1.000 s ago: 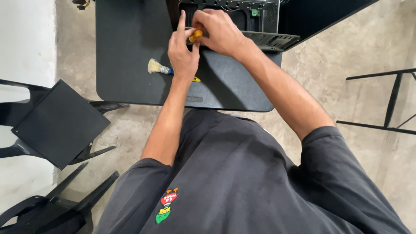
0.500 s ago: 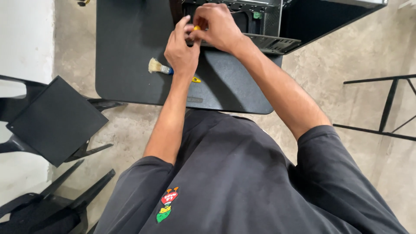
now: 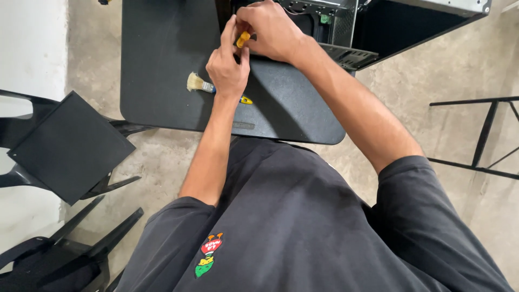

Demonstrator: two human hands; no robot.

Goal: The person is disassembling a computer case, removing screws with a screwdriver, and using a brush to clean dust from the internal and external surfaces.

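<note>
Your right hand (image 3: pixel 273 30) clamped on yellow tool handle (image 3: pixel 243 39) | left hand (image 3: pixel 228 67) fingers together touching it | brush (image 3: pixel 200 84) left | open computer case (image 3: pixel 346 27) far.

The yellow tool (image 3: pixel 243 39) shows only a short piece between the left hand (image 3: pixel 228 67) and right hand (image 3: pixel 273 31) — its tip and what it touches are hidden. The brush (image 3: pixel 201 85) handle vanishes under the left hand. The computer case (image 3: pixel 378 21) is cut off by the top edge — its inside is too dark to read.
</note>
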